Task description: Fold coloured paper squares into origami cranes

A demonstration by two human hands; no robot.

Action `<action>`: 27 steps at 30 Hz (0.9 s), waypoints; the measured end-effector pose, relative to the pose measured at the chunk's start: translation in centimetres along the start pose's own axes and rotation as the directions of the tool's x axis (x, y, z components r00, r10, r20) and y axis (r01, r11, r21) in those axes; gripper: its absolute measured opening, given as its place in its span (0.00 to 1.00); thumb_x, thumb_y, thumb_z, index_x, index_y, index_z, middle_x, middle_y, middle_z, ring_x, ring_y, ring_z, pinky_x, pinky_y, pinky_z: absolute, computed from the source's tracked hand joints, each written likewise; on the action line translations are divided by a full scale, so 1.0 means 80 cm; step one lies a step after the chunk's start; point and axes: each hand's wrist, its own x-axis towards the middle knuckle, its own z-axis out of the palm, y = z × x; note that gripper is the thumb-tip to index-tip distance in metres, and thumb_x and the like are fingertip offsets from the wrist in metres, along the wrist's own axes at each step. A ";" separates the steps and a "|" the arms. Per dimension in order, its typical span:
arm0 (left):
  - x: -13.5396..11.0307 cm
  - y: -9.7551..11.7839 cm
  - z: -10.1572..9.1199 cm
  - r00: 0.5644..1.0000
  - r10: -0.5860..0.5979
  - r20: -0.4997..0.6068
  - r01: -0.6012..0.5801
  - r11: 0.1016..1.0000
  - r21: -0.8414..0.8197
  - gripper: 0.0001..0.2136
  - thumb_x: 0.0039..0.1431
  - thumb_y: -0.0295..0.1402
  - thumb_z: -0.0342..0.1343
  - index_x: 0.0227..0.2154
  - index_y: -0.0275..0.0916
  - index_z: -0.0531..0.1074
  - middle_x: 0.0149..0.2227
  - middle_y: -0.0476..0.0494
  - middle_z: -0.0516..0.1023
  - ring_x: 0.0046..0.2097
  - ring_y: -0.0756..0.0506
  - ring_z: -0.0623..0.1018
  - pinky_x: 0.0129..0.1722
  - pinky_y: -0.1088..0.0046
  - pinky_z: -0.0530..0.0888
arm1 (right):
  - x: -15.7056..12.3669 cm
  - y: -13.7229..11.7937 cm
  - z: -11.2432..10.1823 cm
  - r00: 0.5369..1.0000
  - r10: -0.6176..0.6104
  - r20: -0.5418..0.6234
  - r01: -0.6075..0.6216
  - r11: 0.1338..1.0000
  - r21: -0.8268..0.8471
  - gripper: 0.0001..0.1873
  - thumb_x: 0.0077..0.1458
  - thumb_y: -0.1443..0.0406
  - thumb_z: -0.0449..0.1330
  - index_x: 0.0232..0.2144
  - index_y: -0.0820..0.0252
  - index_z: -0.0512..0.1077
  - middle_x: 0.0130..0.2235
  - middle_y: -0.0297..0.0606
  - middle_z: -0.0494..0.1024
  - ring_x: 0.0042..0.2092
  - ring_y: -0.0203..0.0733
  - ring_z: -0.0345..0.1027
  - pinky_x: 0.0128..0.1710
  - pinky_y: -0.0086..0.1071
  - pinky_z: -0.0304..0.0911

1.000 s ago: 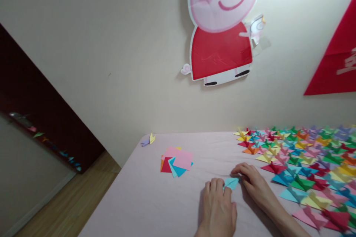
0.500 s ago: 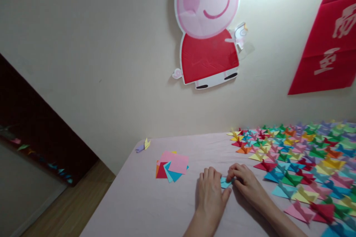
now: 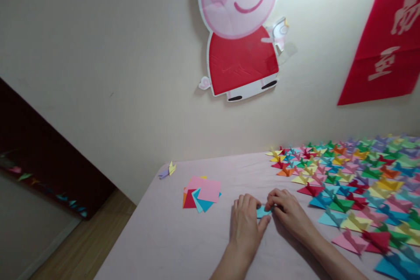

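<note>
A small folded piece of light-blue paper (image 3: 262,212) lies on the pink-covered table, between my two hands. My left hand (image 3: 246,219) holds its left side, the thumb at the near edge and the fingers along the left. At the right end, the bent fingers of my right hand (image 3: 288,211) pinch and press the paper. Part of the paper is hidden under the fingers. Left of my hands, loose square sheets (image 3: 209,191) in pink, red, orange, yellow and blue lie overlapping.
Many folded paper cranes (image 3: 357,223) in mixed colours stand in rows across the right side of the table (image 3: 157,236). A yellow and a purple folded piece (image 3: 168,170) sit at the far left corner. Behind the table, a cartoon pig cutout (image 3: 243,61) and a red banner (image 3: 377,48) hang on the wall.
The view has shifted slightly, so wall and table items sit a little differently. The right thumb and fingers have moved slightly over the paper; both hands stay on it.
</note>
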 end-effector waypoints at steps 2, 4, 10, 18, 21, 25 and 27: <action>0.000 0.000 0.000 1.000 0.004 -0.004 -0.004 1.000 -0.013 0.08 0.59 0.32 0.63 0.38 0.42 0.69 0.41 0.50 0.74 0.45 0.43 0.70 0.45 0.65 0.64 | 0.000 0.001 0.001 1.000 -0.003 -0.001 0.003 1.000 -0.007 0.14 0.46 0.70 0.50 0.23 0.54 0.74 0.34 0.39 0.76 0.41 0.49 0.66 0.44 0.41 0.60; 0.001 0.000 -0.001 1.000 0.012 -0.010 -0.012 1.000 -0.023 0.07 0.59 0.31 0.62 0.38 0.42 0.69 0.40 0.51 0.74 0.44 0.44 0.70 0.44 0.66 0.64 | 0.000 0.001 0.000 1.000 0.001 0.002 -0.001 1.000 -0.015 0.13 0.47 0.70 0.49 0.23 0.54 0.73 0.34 0.39 0.76 0.41 0.49 0.66 0.44 0.41 0.60; 0.001 -0.001 0.000 0.999 0.040 -0.035 -0.041 0.999 -0.028 0.05 0.61 0.27 0.61 0.34 0.42 0.70 0.37 0.52 0.76 0.42 0.45 0.72 0.43 0.67 0.64 | 0.000 -0.004 -0.001 1.000 0.015 -0.012 -0.016 1.000 -0.018 0.11 0.45 0.71 0.50 0.27 0.54 0.70 0.34 0.37 0.76 0.41 0.48 0.66 0.45 0.41 0.59; 0.007 0.002 -0.001 0.999 0.007 -0.045 -0.008 1.000 -0.023 0.06 0.61 0.24 0.59 0.35 0.42 0.71 0.37 0.50 0.77 0.42 0.43 0.73 0.41 0.66 0.65 | -0.002 -0.009 -0.001 0.999 -0.018 0.043 0.020 0.998 -0.055 0.06 0.51 0.67 0.55 0.30 0.55 0.72 0.36 0.38 0.75 0.42 0.49 0.65 0.44 0.41 0.57; 0.008 0.000 0.000 0.999 0.012 -0.044 -0.014 0.999 -0.050 0.06 0.61 0.24 0.60 0.37 0.42 0.72 0.38 0.49 0.77 0.42 0.42 0.73 0.42 0.65 0.64 | -0.002 -0.004 0.001 0.999 -0.032 0.042 0.033 0.999 -0.036 0.05 0.54 0.65 0.56 0.28 0.55 0.72 0.36 0.38 0.75 0.42 0.49 0.65 0.44 0.41 0.57; 0.008 -0.005 0.002 0.999 0.027 -0.031 -0.028 0.998 -0.050 0.05 0.61 0.27 0.61 0.38 0.43 0.73 0.40 0.48 0.77 0.44 0.41 0.72 0.43 0.64 0.64 | -0.001 0.002 0.002 0.999 -0.048 0.022 0.048 0.999 0.020 0.05 0.56 0.65 0.57 0.28 0.55 0.72 0.35 0.37 0.75 0.41 0.48 0.65 0.44 0.41 0.57; 0.007 -0.007 0.003 1.000 0.008 -0.029 -0.010 0.998 -0.055 0.04 0.60 0.26 0.60 0.35 0.43 0.73 0.38 0.48 0.76 0.44 0.41 0.71 0.43 0.64 0.63 | -0.001 0.003 0.001 0.998 -0.055 0.014 0.054 0.998 0.043 0.05 0.56 0.65 0.57 0.28 0.54 0.72 0.35 0.36 0.75 0.41 0.48 0.65 0.44 0.41 0.57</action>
